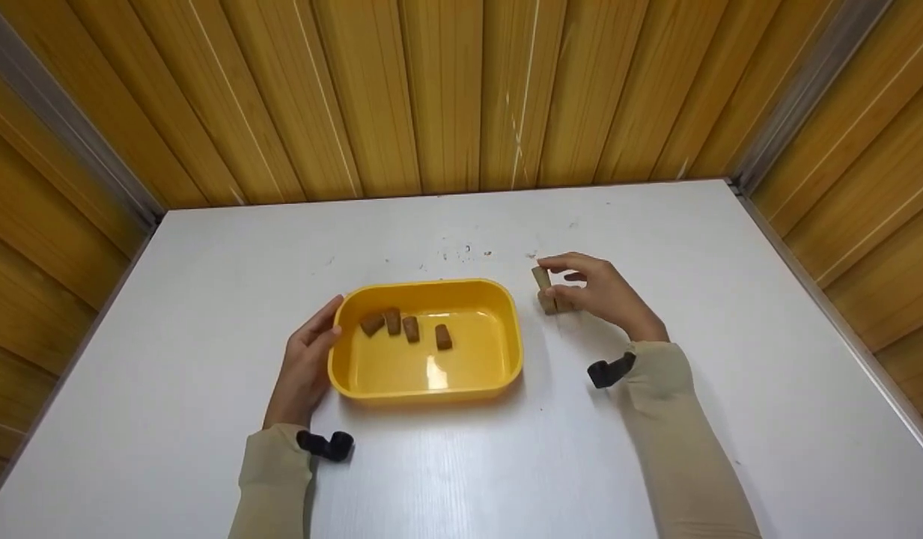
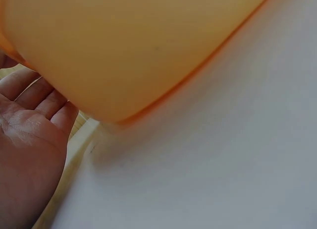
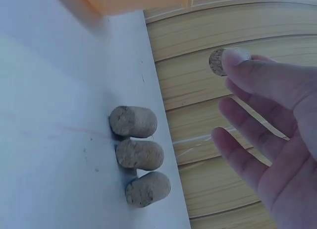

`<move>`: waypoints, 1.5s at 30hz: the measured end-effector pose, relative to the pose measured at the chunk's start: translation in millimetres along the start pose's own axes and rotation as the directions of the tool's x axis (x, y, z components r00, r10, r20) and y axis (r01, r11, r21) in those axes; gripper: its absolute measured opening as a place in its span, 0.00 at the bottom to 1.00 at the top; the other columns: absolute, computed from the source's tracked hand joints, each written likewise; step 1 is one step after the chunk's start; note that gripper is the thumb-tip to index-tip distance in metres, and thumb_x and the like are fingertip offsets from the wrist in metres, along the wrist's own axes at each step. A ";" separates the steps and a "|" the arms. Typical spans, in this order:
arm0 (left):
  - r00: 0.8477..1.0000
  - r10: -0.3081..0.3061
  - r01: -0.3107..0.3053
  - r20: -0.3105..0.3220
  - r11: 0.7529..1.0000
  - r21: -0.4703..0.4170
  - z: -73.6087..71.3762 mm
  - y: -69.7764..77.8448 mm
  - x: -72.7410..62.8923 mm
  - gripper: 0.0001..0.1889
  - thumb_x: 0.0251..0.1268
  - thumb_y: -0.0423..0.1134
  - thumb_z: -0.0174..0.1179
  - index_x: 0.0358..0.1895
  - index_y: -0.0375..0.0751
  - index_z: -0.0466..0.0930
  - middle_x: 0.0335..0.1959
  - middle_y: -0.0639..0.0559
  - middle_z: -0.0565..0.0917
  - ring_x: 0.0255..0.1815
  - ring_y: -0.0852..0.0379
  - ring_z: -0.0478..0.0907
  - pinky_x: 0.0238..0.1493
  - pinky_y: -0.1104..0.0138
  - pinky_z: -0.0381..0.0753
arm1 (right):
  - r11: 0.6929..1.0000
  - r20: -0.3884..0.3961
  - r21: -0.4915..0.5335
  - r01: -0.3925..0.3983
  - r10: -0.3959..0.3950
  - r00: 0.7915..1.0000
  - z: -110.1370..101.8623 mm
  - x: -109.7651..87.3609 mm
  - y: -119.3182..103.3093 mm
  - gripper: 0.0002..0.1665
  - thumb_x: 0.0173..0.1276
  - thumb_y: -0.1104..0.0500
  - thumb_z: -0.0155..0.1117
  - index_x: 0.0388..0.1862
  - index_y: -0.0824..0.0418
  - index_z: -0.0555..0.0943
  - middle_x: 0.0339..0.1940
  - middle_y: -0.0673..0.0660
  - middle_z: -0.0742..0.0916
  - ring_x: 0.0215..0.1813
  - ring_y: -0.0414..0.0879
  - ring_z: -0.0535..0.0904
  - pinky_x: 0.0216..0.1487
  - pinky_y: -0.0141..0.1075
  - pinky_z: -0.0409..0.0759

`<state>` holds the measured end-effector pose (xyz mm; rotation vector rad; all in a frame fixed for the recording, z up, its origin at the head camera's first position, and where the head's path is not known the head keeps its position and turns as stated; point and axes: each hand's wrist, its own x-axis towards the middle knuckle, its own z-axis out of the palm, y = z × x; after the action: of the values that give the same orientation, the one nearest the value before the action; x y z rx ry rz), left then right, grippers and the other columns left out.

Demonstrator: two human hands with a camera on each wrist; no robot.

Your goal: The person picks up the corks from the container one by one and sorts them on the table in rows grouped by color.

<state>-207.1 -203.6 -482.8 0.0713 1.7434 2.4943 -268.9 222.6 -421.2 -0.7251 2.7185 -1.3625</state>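
Note:
My left hand [image 1: 305, 367] holds the left side of a yellow plastic bin [image 1: 431, 394], its thumb at the rim. In the left wrist view the left palm [image 2: 29, 140] faces the bin's outer wall [image 2: 124, 50], which hides the fingertips. Several brown cork stoppers [image 1: 443, 337] lie inside, mostly toward the left end. Right of the bin, my right hand [image 1: 599, 292] pinches one cork stopper [image 3: 216, 63] between thumb and forefinger, raised above the table, the other fingers loosely bent. Below it, three more corks [image 3: 140, 155] stand in a row on the table, partly hidden by the hand in the head view.
The white table [image 1: 446, 479] carries small dark crumbs [image 1: 467, 248] behind the bin. Yellow wood-look panels [image 1: 431, 97] wall the back and both sides. A small black camera is strapped to each wrist.

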 end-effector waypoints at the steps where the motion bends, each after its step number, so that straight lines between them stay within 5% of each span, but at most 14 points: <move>1: 1.000 -0.001 0.001 0.001 1.000 0.000 0.0 0.0 0.0 0.29 0.72 0.29 0.45 0.75 0.38 0.54 0.77 0.50 0.58 0.77 0.57 0.55 0.68 0.74 0.66 | 1.000 -0.006 -0.002 -0.002 0.002 1.000 -0.8 -1.5 2.5 0.25 0.63 0.63 0.66 0.61 0.60 0.78 0.61 0.58 0.81 0.61 0.57 0.76 0.64 0.51 0.76; 26: 1.000 -0.006 0.006 -0.018 0.999 0.034 0.9 1.2 -0.1 0.28 0.72 0.29 0.45 0.74 0.38 0.55 0.77 0.50 0.57 0.77 0.57 0.53 0.68 0.75 0.66 | 0.987 -0.068 -0.037 -0.159 0.156 0.985 -24.5 -30.6 41.2 0.27 0.64 0.66 0.65 0.63 0.65 0.75 0.62 0.64 0.80 0.63 0.59 0.75 0.64 0.51 0.75; 45: 1.000 -0.007 0.007 0.000 1.000 -0.002 0.6 1.0 0.4 0.28 0.72 0.28 0.43 0.75 0.37 0.54 0.77 0.51 0.57 0.77 0.58 0.54 0.69 0.74 0.66 | 0.946 -0.022 -0.043 -0.321 0.320 0.947 -24.2 -37.1 53.6 0.27 0.67 0.64 0.61 0.66 0.62 0.72 0.63 0.65 0.78 0.62 0.62 0.75 0.65 0.53 0.73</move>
<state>-207.5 -203.3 -481.6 0.0647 1.7383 2.4915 -262.2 283.6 -454.0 -0.2552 2.7299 -1.2367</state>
